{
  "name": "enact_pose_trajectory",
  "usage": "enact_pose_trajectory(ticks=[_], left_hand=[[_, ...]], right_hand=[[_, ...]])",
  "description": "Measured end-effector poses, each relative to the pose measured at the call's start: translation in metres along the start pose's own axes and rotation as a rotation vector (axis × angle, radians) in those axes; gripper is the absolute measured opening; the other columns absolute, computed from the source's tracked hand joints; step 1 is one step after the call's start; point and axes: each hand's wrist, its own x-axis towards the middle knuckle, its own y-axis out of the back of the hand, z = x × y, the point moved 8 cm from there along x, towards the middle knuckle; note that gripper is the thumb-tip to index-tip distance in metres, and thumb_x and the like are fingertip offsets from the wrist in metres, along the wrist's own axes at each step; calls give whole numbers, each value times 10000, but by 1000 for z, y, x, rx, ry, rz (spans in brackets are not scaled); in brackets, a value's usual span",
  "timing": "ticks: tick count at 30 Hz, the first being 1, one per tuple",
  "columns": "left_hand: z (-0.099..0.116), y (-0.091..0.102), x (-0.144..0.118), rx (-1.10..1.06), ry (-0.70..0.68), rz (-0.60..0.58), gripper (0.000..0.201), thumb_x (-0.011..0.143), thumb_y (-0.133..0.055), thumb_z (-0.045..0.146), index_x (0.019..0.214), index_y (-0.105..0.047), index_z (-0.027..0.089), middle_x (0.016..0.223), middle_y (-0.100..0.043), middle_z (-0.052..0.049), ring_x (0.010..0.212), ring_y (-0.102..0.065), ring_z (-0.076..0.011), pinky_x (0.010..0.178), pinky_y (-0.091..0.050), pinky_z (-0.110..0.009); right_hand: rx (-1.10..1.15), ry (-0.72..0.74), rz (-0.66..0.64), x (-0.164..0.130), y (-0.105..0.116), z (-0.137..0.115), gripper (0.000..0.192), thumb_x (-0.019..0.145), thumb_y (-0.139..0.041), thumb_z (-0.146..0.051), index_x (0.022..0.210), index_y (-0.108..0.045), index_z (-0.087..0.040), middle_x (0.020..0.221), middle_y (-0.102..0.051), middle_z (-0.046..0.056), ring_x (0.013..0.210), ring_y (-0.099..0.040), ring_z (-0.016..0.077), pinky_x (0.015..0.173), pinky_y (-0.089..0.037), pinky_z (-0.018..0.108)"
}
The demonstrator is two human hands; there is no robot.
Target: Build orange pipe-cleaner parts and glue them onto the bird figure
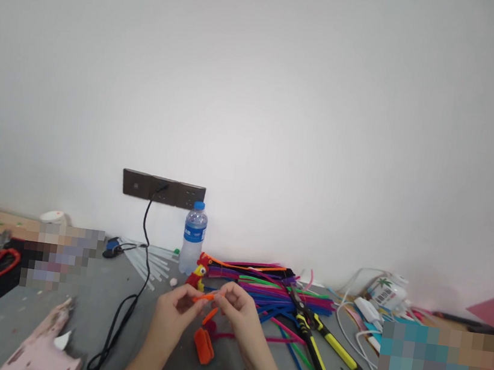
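Both hands pinch one orange pipe cleaner (207, 297) above the table (153, 342): left hand (173, 312) at its left end, right hand (237, 308) at its right. Beyond lies a pile of coloured pipe cleaners (270, 288); yellow-handled pliers (313, 339) rest alongside.
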Motion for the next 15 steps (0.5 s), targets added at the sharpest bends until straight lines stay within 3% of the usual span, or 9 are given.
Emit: enact_pose_trajectory(ticks=[15], left_hand=[[8, 5, -3, 172, -132, 68, 87, 736, -664, 264, 698, -670, 186, 679, -713, -29, 620, -670, -196, 601, -534, -260]], right_hand=[[67, -121, 51, -1, 4, 15, 328, 593, -843, -358, 618, -573, -173, 707, -715, 10, 557, -533, 109, 526, -325, 215]])
